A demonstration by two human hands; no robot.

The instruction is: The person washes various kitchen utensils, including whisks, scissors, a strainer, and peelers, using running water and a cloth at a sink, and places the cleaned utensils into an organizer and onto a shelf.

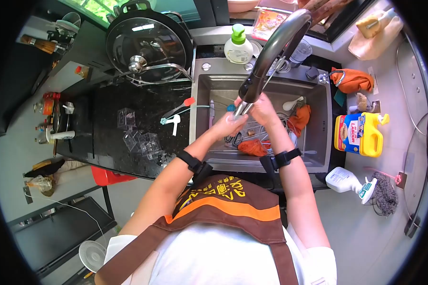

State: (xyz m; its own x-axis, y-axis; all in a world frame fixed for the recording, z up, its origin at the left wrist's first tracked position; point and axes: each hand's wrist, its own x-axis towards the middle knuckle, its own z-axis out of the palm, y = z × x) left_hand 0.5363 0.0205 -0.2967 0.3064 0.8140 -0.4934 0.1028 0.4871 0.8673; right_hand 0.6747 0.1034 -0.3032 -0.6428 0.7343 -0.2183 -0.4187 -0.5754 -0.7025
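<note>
Both of my hands are close together over the grey sink [202, 156], right beneath the dark faucet [257, 71]. My left hand [229, 125] is curled near the spout, and a bright, clear patch shows at its fingers; what it holds is too small to make out. Partly behind the spout, my right hand [263, 111] has most of its fingers hidden. Silvery streaks, water or metal, run between the hands. Below them in the basin lie scissors [234, 138], an orange cloth [253, 147], a second orange cloth [299, 118] and a white ladle-like piece [292, 103].
Clear plastic boxes [142, 142] and a white tool [173, 121] lie on the black counter left of the sink. A large lidded wok [147, 47] stands behind them. A soap bottle [238, 45] is at the sink's back; a yellow jug [372, 135] and spray bottle [342, 179] are right.
</note>
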